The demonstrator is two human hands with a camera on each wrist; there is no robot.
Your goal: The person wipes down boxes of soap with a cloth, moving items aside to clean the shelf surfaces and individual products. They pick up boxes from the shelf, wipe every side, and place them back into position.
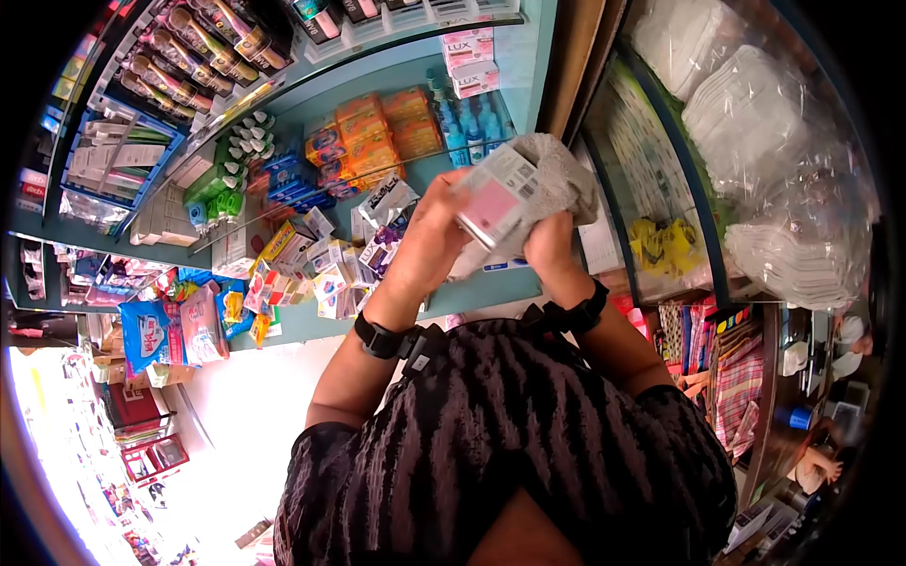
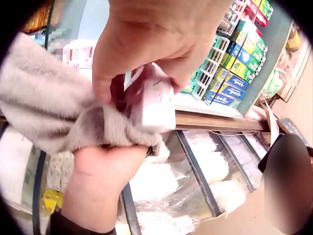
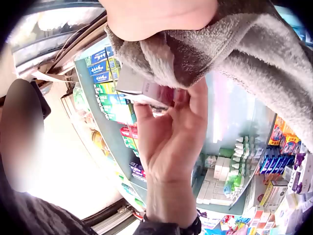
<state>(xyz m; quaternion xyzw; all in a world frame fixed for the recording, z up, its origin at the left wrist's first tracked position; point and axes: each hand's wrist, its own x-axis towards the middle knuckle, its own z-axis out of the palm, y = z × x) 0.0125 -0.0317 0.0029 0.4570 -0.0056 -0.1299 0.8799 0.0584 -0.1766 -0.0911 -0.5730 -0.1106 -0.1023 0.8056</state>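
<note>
My left hand (image 1: pixel 436 231) holds a small pink-and-white carton (image 1: pixel 500 200), printed with a barcode, in front of my chest. In the left wrist view its thumb and fingers pinch the sides of the carton (image 2: pixel 157 105). A grey towelling cloth (image 1: pixel 568 174) is bunched in my right hand (image 1: pixel 550 243), its folds right against the carton. Seen from the right wrist, the cloth (image 3: pixel 254 54) drapes off to the right and overlaps part of the carton (image 3: pixel 149 93). Most of the right fingers are hidden behind the cloth.
Behind the hands, a glass shelf holds orange packs (image 1: pixel 363 137), blue bottles (image 1: pixel 472 127) and white-pink LUX boxes (image 1: pixel 472 61). Several loose cartons (image 1: pixel 330 274) crowd the counter left of the hands. Plastic-wrapped white packs (image 1: pixel 755 113) fill the racks at right.
</note>
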